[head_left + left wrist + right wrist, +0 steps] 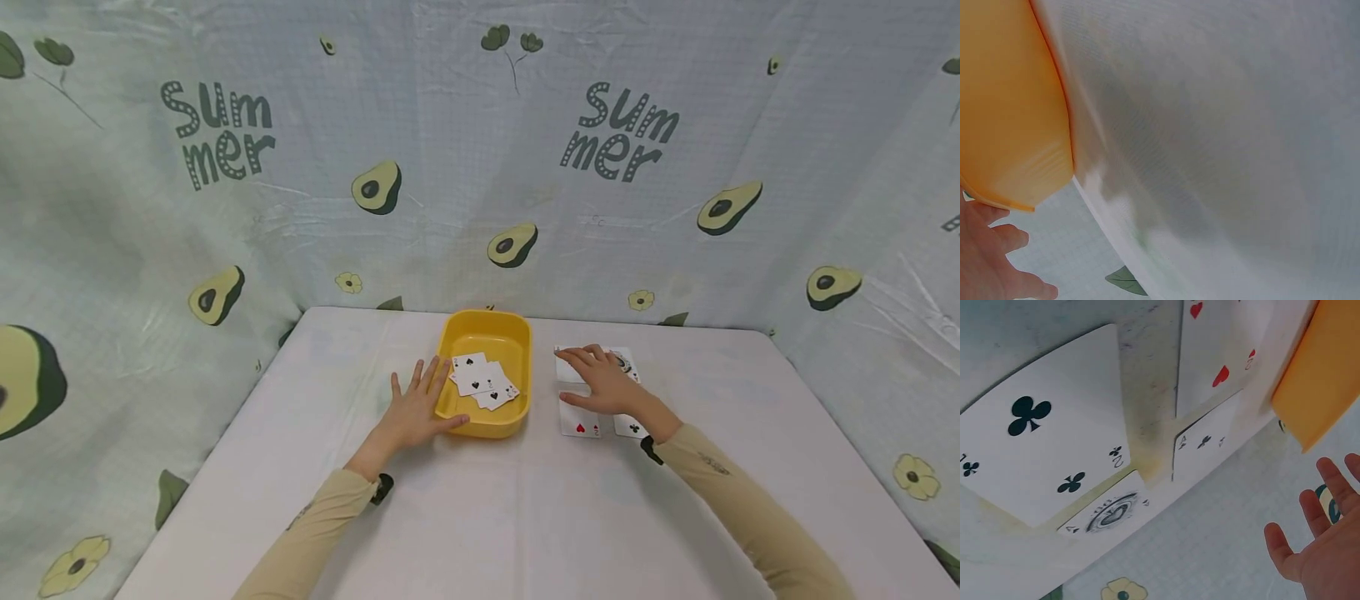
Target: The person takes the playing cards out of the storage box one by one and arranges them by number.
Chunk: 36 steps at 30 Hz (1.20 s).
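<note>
My left hand [411, 417] lies with spread fingers at the left side of a yellow plastic tub [480, 428], its fingertips at the rim. Inside the tub, several playing cards [472, 379] with black pips overlap face up. Over on the right, my right hand [609, 387] hovers above face-up cards on the table, fingers extended and nothing held. Under and around it are a two of hearts [580, 427], a two of clubs [1054, 444], an ornate ace of spades [1113, 512] and another black ace [1204, 440]. From the head view, the hand partly hides them.
White cloth covers the table [465, 525]. Behind it hangs a curtain [450, 108] printed with avocados and lettering, close along the back edge. Both forearms wear beige sleeves [750, 508] and black wrist straps [382, 489].
</note>
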### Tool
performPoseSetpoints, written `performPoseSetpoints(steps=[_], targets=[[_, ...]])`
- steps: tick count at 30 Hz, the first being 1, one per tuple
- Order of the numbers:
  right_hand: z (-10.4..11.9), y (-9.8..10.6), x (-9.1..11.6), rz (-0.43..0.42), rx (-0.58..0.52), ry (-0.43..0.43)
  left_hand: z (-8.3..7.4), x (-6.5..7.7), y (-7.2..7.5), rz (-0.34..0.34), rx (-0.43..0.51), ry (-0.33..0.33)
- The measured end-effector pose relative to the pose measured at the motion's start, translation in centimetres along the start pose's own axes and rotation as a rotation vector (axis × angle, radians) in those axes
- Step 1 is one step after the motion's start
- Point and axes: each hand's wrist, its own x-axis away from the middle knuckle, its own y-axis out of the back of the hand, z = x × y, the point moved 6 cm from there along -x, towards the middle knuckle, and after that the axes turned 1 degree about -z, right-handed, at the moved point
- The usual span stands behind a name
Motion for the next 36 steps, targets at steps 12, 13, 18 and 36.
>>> performPoseSetpoints(steps=[12, 13, 18, 36], targets=[[2.8, -0.2, -2.8, 0.000, 0.012, 0.048, 0.0, 0.1, 0.2, 0.000, 0.008, 0.000], [3.1, -0.2, -3.0, -0.002, 0.014, 0.050, 0.1, 0.1, 0.2, 0.001, 0.012, 0.002], [4.5, -0.4, -4.4, -0.007, 0.004, 0.061, 0.2, 0.0, 0.2, -0.003, 0.015, 0.005], [6.5, -3.4, -8.1, 0.111, 0.028, 0.061, -0.1, 0.1, 0.4, -0.012, 0.000, -0.013]])
